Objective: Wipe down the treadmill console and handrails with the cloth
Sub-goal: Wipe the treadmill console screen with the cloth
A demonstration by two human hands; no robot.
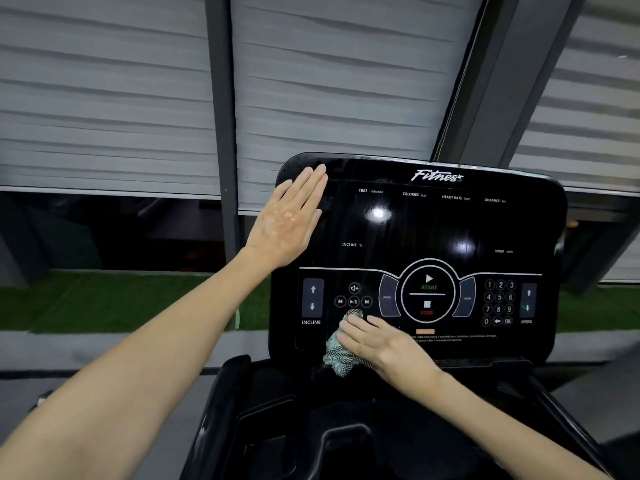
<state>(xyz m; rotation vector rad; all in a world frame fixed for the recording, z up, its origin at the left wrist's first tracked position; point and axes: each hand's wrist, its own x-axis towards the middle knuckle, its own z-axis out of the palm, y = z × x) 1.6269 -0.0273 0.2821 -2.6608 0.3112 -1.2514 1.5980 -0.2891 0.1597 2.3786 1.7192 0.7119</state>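
The black treadmill console (433,230) fills the centre right, with a dark glossy screen above and a row of buttons below. My left hand (287,220) lies flat with straight fingers against the console's upper left corner. My right hand (379,344) presses a crumpled green-and-white patterned cloth (337,355) onto the lower left of the panel, just under the media buttons. Its fingers lie fairly straight over the cloth. The handrails are not clearly in view.
A black tray with moulded cup holders (311,427) sits below the console. Behind the console are grey roller blinds (104,98), dark window posts (221,98), a strip of green turf (121,299) and grey flooring.
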